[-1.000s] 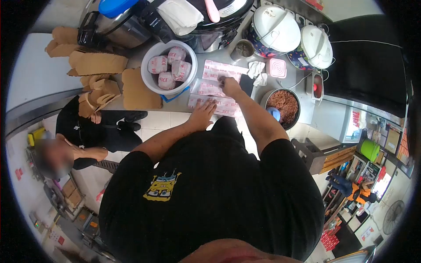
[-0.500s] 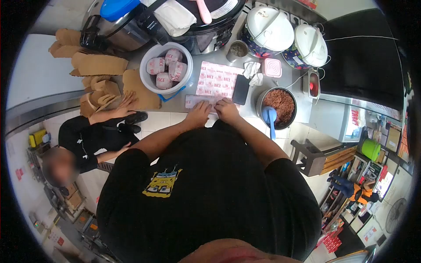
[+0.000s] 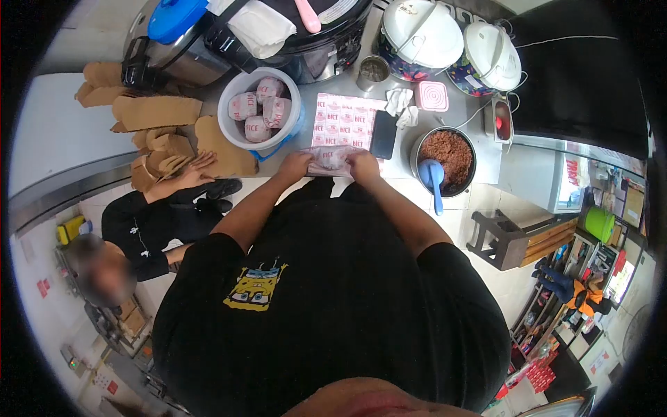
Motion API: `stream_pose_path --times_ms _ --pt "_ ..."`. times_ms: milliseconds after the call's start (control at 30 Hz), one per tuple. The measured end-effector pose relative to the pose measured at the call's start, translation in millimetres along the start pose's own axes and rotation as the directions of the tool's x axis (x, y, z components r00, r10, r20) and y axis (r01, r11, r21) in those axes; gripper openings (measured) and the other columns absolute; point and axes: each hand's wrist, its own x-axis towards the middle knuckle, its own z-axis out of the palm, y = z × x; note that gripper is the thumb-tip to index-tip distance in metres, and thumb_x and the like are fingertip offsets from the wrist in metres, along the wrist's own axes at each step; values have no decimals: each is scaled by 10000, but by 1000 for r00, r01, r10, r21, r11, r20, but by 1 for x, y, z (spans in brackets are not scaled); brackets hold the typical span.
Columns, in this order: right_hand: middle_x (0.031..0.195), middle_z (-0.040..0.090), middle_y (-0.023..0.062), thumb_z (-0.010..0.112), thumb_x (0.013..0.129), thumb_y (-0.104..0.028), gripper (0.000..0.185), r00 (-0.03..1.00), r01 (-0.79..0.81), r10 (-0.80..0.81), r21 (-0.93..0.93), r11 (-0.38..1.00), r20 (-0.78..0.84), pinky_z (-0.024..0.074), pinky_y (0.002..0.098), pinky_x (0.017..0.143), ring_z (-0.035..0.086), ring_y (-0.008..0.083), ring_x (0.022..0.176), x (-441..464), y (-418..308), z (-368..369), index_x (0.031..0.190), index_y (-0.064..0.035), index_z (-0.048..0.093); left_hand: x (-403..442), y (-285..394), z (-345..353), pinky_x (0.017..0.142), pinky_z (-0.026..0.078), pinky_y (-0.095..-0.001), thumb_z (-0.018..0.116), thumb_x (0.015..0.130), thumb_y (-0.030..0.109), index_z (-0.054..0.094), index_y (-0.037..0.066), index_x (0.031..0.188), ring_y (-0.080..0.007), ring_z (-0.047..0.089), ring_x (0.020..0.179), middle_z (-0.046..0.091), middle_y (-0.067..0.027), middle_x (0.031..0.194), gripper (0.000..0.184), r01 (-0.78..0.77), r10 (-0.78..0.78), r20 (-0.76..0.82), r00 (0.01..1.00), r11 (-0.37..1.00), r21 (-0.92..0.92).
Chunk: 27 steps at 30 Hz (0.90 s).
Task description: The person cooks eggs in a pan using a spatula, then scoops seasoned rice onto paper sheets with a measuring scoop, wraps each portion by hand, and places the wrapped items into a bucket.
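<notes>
A rice packet in white paper with pink print lies at the front of the metal counter. My left hand is closed on its left end and my right hand on its right end. The contents are hidden by the paper. Just behind it, flat sheets of the same wrapping paper are spread out, with a dark flat slab at their right. To the left, a white tub holds several wrapped rice packets. On the right stands a pot of reddish-brown rice with a blue scoop in it.
Behind are a metal cup, a crumpled tissue, a pink-and-white square box and white-lidded pots. Cardboard pieces lie at left, under a seated co-worker's hand. A stool stands right.
The flat folded paper strip under my fingers is now a rounded packet gripped at both ends. My hands have moved apart. The view has shifted slightly.
</notes>
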Motion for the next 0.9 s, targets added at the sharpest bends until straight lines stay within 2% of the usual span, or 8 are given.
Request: stream_pose_path --times_ms 67,200,300,367,500,700,833,900 --pt "963 727 123 763 776 -151 208 869 -441 402 83 894 290 556 463 864 674 340 991 16 -3 -1 950 -49 710 17 8 -8 844 539 -505 718 854 187 718 89 1031 -408 683 936 727 -202 968 203 229 -225 121 967 973 -13" --pt "1035 734 139 806 761 -205 289 944 -323 330 -214 922 -5 567 452 877 693 333 989 35 -30 -19 999 -64 721 40 36 -19 839 550 -501 759 812 189 714 84 1031 -400 685 981 721 -196 994 247 405 -413 113 904 910 89" --pt "1054 725 136 797 768 -201 291 927 -367 328 -266 891 -179 578 460 861 705 330 962 47 -29 -15 1025 -84 726 47 32 -15 870 543 -528 795 777 161 708 24 1032 -412 669 1018 690 -218 1067 302 170 -132 -154 979 947 272" --pt "1005 703 132 780 790 -196 256 819 -457 506 -226 860 269 575 476 820 702 340 946 56 -16 -13 1018 -93 727 52 19 -8 854 560 -521 771 783 157 677 43 1042 -401 675 1002 659 -180 1093 299 140 -203 191 960 943 302" --pt "968 684 138 749 814 -171 209 895 -383 384 -52 922 227 563 489 795 691 364 904 23 -11 -3 1000 -81 721 25 36 -5 853 560 -540 731 807 147 652 32 1080 -390 674 998 631 -174 1100 307 246 -283 220 934 952 182" --pt "1091 601 185 716 796 -131 205 975 34 -2 142 989 -222 529 503 779 606 413 969 -24 -25 18 969 -32 669 -17 22 34 861 538 -544 667 851 176 625 -25 1110 -389 638 1038 565 -195 1187 331 -94 93 21 995 916 390" --pt "1019 611 209 720 837 -158 247 947 31 -110 -254 967 -301 503 515 744 609 424 885 -6 -55 -21 992 13 632 -5 56 -16 881 497 -533 672 861 173 621 -47 1152 -415 613 1043 545 -203 1236 368 -131 163 -97 982 954 270" --pt "983 613 212 708 853 -148 206 964 -58 60 15 998 -257 502 519 741 611 432 864 6 -37 -1 951 16 632 3 53 -15 888 486 -525 670 871 168 620 -45 1173 -424 613 1029 569 -212 1210 374 -144 184 -180 966 966 216"
